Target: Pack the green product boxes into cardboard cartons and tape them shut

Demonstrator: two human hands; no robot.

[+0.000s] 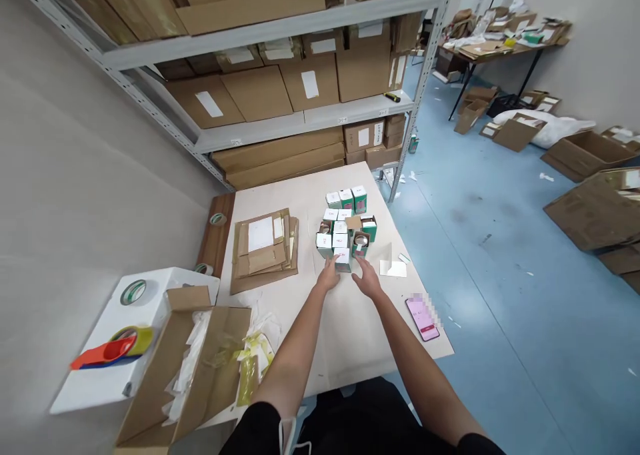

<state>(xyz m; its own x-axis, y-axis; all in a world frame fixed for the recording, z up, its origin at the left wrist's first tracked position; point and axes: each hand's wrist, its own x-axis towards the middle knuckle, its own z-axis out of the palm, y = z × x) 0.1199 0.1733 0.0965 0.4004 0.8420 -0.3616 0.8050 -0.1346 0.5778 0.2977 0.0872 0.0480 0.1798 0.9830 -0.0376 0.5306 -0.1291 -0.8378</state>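
Observation:
Several small white-and-green boxes (340, 227) stand in a close group on the table (345, 335). My left hand (329, 275) is at the left side of the nearest small box (343, 258), its fingers stretched forward and seeming to touch it. To the right of that box, my right hand (368, 280) has its fingers apart and holds nothing. Just beyond its fingertips stands an open small box (361, 242) with a round, shiny item inside. A brown cardboard flap (353, 222) sticks up among the boxes.
Flattened cardboard (265, 245) lies on the left of the table. A phone (423, 318) and a folded white card (393, 268) lie on the right. An open carton (185, 368) and a tape dispenser (113, 350) are at lower left. Shelving (305, 118) with cartons stands behind.

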